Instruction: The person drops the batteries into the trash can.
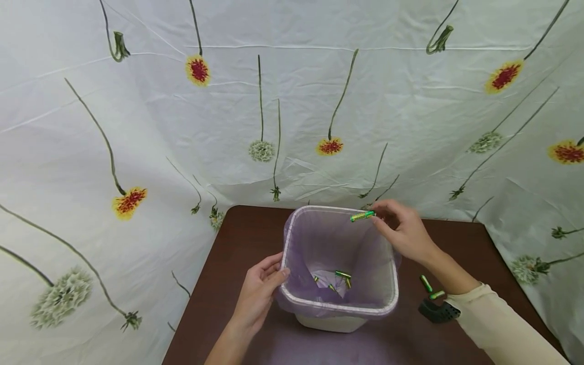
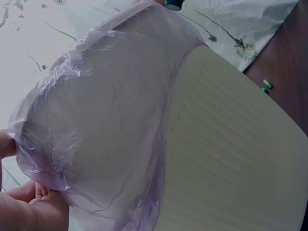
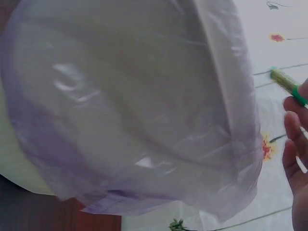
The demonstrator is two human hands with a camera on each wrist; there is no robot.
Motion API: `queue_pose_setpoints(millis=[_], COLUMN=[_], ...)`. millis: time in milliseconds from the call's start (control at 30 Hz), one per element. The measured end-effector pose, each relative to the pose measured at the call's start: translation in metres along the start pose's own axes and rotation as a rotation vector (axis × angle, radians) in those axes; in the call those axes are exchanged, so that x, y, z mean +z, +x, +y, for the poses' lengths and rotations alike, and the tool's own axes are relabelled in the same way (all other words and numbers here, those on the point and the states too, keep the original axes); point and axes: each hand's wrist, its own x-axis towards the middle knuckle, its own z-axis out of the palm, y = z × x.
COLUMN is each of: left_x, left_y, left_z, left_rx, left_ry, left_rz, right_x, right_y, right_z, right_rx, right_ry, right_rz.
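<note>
— Over the bin point(image 1: 338, 309), what is your right hand point(image 1: 406, 234) doing?

— I pinch a green battery point(image 1: 362, 216) between thumb and fingertips; it sticks out sideways past them, just above the far rim, so it hangs over the opening.

— And the left hand point(image 1: 258, 293)?

— My fingers curl round the near-left rim, gripping bin and purple liner point(image 2: 101, 120) together, I think to steady it. More batteries point(image 1: 343, 275) lie at the bottom; two point(image 1: 430, 288) wait on the table point(image 1: 237, 238).

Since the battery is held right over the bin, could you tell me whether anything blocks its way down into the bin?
Nothing visible does. The right hand pinches the battery above the far rim of the lined bin, whose mouth is open below; the left hand grips only the near-left rim.
</note>
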Motion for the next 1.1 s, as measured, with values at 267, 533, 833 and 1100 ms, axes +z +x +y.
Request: queue_pose_setpoints(millis=[267, 533, 833, 1100], left_x=[0.001, 0.000, 0.000, 0.000], left_y=[0.001, 0.001, 0.000, 0.000], left_z=[0.000, -0.001, 0.000, 0.000], left_rx=[0.004, 0.007, 0.000, 0.001], left_ry=[-0.006, -0.011, -0.018, -0.012], left_rz=[-0.009, -0.009, -0.009, -0.011], right_x=[-0.002, -0.009, -0.015, -0.027], right_y=[0.003, -0.007, -0.018, -0.035], right_z=[0.001, 0.003, 0.009, 0.015], right_rx=[0.034, 0.021, -0.021, 0.048], right_ry=[-0.028, -0.045, -0.052, -0.126], right_rz=[-0.125, -0.073, -0.032, -0.002])
